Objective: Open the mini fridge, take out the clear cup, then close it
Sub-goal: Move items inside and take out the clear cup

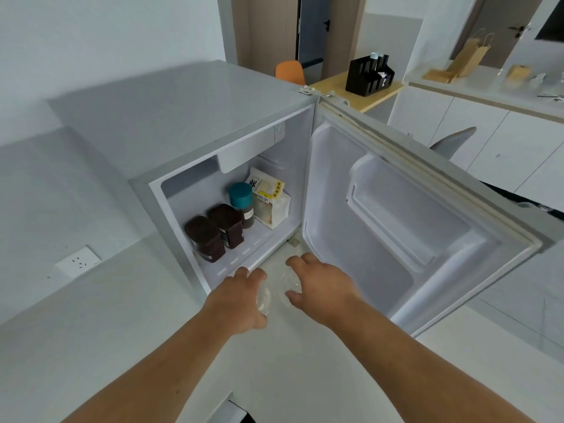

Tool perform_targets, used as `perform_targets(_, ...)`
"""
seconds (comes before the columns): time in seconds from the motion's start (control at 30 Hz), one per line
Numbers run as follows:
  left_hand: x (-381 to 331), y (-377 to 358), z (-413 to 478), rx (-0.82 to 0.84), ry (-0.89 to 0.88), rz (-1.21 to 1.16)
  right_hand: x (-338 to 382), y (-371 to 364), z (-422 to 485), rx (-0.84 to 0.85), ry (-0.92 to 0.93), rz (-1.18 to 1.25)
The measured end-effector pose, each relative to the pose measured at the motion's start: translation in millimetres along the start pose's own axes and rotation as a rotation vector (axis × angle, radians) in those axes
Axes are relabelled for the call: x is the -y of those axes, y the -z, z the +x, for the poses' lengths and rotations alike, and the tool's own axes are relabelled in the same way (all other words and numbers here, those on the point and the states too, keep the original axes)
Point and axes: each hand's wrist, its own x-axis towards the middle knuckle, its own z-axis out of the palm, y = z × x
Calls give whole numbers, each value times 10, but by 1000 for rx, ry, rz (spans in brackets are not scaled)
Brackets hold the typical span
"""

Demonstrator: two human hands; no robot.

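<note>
The grey mini fridge [183, 117] stands open, its door [396, 227] swung wide to the right. Just in front of the fridge's lower edge, a clear cup [279, 290] is held between both hands; it is see-through and hard to make out. My left hand [241, 297] curls around its left end. My right hand [323, 285] grips the right end, with thumb and fingers spread around it. Inside the fridge stand two dark brown containers [213, 233], a jar with a teal lid [241, 196] and a bagged bread [270, 199].
The open door takes up the space to my right. A wall socket [77, 261] is low on the left. Behind the fridge are a black organiser [369, 74] on a wooden table, an orange chair [290, 71], and white cabinets [488, 132] with a paper bag [470, 53] on top.
</note>
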Motion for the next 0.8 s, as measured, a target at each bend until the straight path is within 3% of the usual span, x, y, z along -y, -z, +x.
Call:
perform_targets(0.47,639,-389,-406,42,-64,-14,519,-377,-5,55,14,55)
perform_targets(0.8,1374,-600,-464,127,13,-5,1076,-928,203,161,47,97)
